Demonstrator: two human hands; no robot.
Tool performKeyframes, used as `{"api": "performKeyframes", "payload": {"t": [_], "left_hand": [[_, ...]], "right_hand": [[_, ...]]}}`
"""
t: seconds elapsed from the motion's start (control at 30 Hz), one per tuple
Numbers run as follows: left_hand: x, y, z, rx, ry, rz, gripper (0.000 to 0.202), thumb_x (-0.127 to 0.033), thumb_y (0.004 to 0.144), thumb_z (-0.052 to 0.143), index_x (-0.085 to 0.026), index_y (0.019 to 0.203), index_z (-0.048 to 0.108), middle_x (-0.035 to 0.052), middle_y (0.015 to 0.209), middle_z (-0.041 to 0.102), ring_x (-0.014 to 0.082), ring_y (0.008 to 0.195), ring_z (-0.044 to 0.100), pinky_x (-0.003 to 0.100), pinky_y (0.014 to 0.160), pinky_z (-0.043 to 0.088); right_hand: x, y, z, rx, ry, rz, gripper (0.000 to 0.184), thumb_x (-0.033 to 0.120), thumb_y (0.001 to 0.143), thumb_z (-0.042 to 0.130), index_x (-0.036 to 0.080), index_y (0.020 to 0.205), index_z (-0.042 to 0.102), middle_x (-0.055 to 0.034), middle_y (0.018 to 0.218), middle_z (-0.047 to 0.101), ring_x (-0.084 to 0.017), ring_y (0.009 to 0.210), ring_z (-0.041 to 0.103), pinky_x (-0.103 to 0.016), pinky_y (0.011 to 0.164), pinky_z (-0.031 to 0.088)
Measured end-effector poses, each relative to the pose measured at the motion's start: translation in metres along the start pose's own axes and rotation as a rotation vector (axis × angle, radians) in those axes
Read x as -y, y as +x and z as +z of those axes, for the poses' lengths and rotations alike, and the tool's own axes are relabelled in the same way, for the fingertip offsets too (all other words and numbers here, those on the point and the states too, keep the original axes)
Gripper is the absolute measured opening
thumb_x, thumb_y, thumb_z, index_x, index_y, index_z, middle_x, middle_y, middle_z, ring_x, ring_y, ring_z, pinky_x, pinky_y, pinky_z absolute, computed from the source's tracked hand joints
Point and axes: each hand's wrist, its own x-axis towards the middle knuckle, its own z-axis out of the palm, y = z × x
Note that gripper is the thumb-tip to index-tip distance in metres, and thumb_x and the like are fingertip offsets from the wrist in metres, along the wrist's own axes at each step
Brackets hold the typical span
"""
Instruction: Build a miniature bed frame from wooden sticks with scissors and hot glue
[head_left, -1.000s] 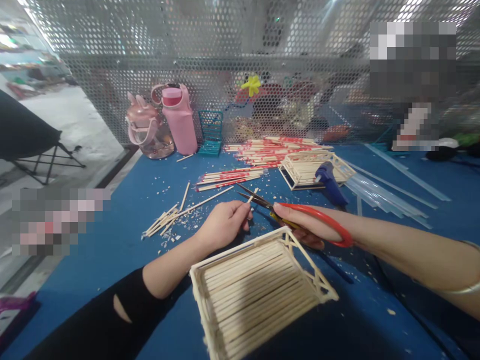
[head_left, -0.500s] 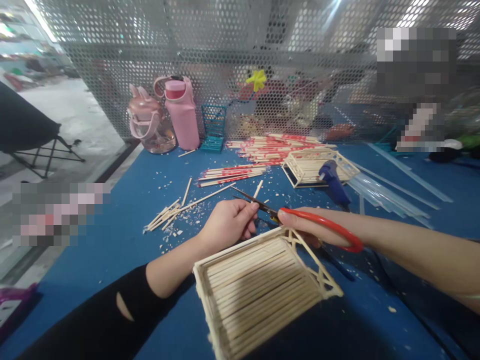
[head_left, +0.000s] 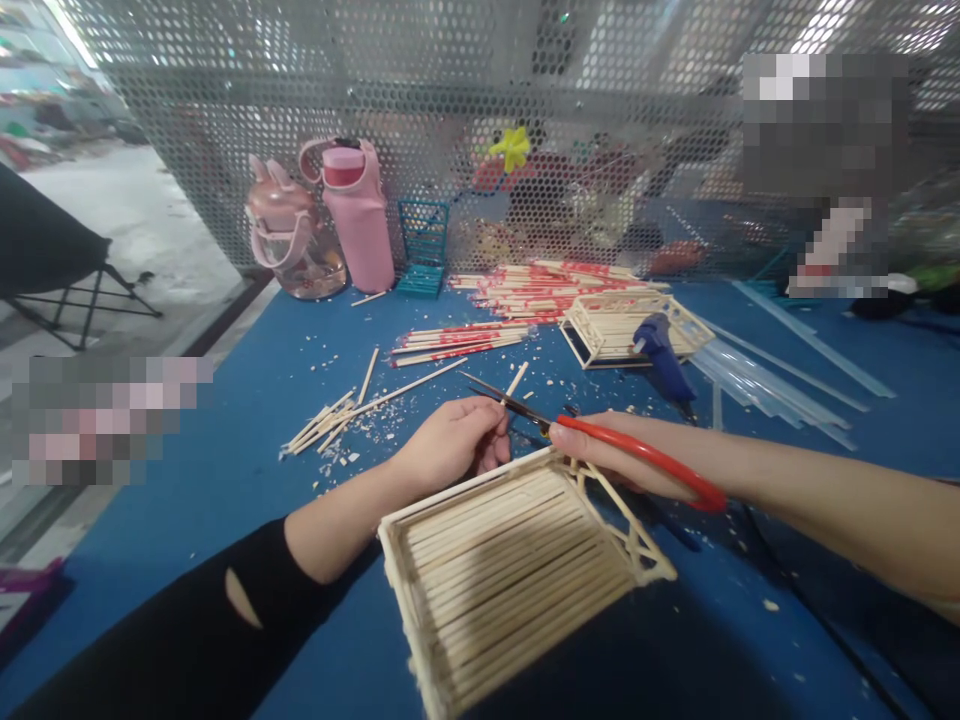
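My right hand [head_left: 611,455] grips red-handled scissors [head_left: 645,460], whose dark blades [head_left: 499,396] point left with a narrow gap between them. My left hand [head_left: 450,440] is curled just left of the blades, fingertips pinched together by the blade tips; what they pinch is too small to make out. Right in front of both hands lies a square box frame of pale wooden sticks [head_left: 510,570]. A short cut stick [head_left: 516,379] lies just beyond the blades.
The blue table [head_left: 225,470] carries loose sticks and chips [head_left: 337,420], red-printed chopsticks [head_left: 540,290], a second stick frame [head_left: 622,325], a blue glue gun [head_left: 664,360], clear glue rods [head_left: 780,390], two pink bottles [head_left: 330,230] and a small teal rack [head_left: 424,245]. Perforated metal screen behind.
The scissor blades have drawn closer together. A short stick piece now lies on the table beyond them. Both hands stay in much the same place.
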Motion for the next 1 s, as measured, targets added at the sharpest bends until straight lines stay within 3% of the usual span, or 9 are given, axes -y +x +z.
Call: {"api": "performKeyframes", "payload": {"t": [0.1,0.2,0.33,0.47,0.7,0.8,0.93,1.0], "left_hand": [[-0.003,-0.003,0.002,-0.003,0.049,0.017,0.029,-0.027,0.079,0.046,-0.018,0.052,0.047,-0.0033,0.044,0.049,0.0065,0.038,0.04,0.019,0.04,0.031],[-0.005,-0.006,0.003,0.013,0.094,0.048,0.032,-0.032,0.081,0.048,-0.018,0.051,0.047,-0.0041,0.041,0.044,0.0064,0.038,0.036,0.019,0.04,0.029],[-0.004,-0.007,0.005,-0.002,0.132,0.066,0.034,-0.034,0.083,0.046,-0.018,0.054,0.048,-0.004,0.043,0.044,0.0064,0.039,0.037,0.019,0.041,0.029],[0.0,-0.005,0.006,-0.025,0.097,0.042,0.031,-0.034,0.083,0.047,-0.018,0.056,0.046,-0.0046,0.046,0.044,0.0062,0.04,0.036,0.019,0.041,0.029],[0.008,0.002,0.001,0.007,0.123,0.079,0.029,-0.033,0.081,0.046,-0.018,0.056,0.044,-0.0041,0.047,0.046,0.0057,0.04,0.037,0.017,0.04,0.03],[0.002,0.002,0.0,-0.006,0.133,0.085,0.027,-0.03,0.081,0.043,-0.018,0.056,0.043,-0.0048,0.045,0.045,0.0054,0.037,0.036,0.016,0.037,0.029],[-0.003,0.002,-0.001,0.021,0.187,0.056,0.021,-0.024,0.079,0.041,-0.018,0.06,0.048,-0.004,0.046,0.05,0.006,0.036,0.038,0.016,0.035,0.032],[-0.002,0.003,-0.004,-0.029,0.203,0.051,0.019,-0.02,0.077,0.042,-0.018,0.06,0.049,-0.0037,0.047,0.051,0.0059,0.036,0.039,0.016,0.034,0.033]], "right_hand": [[0.003,-0.001,0.001,0.019,0.016,-0.032,0.058,0.072,0.08,0.036,0.018,0.074,0.056,-0.003,0.074,0.057,-0.016,0.069,0.049,-0.028,0.064,0.043],[0.005,-0.001,0.003,0.025,0.019,-0.037,0.059,0.071,0.081,0.035,0.017,0.077,0.058,-0.0049,0.08,0.06,-0.019,0.075,0.052,-0.032,0.071,0.044],[0.004,0.0,0.007,-0.033,0.043,-0.008,0.059,0.073,0.078,0.038,0.017,0.069,0.055,-0.0023,0.07,0.055,-0.015,0.066,0.047,-0.029,0.062,0.042],[0.001,0.001,0.006,0.029,0.13,0.079,0.057,0.073,0.077,0.042,0.019,0.062,0.052,0.0022,0.057,0.047,-0.01,0.053,0.038,-0.025,0.052,0.037],[-0.008,0.002,0.001,0.084,0.181,0.246,0.061,0.079,0.071,0.042,0.022,0.054,0.032,0.0078,0.042,0.024,-0.005,0.037,0.02,-0.021,0.034,0.017],[-0.005,0.005,-0.001,0.069,0.19,0.252,0.064,0.084,0.067,0.039,0.021,0.054,0.035,0.0067,0.044,0.028,-0.005,0.038,0.024,-0.02,0.035,0.02],[0.004,0.001,-0.008,0.11,0.02,0.205,0.068,0.087,0.066,0.033,0.021,0.048,0.033,0.0041,0.043,0.031,-0.007,0.039,0.031,-0.023,0.039,0.029],[0.004,-0.008,-0.012,0.128,0.011,0.219,0.07,0.089,0.064,0.03,0.021,0.05,0.034,0.0035,0.046,0.033,-0.007,0.042,0.032,-0.024,0.041,0.031]]}}
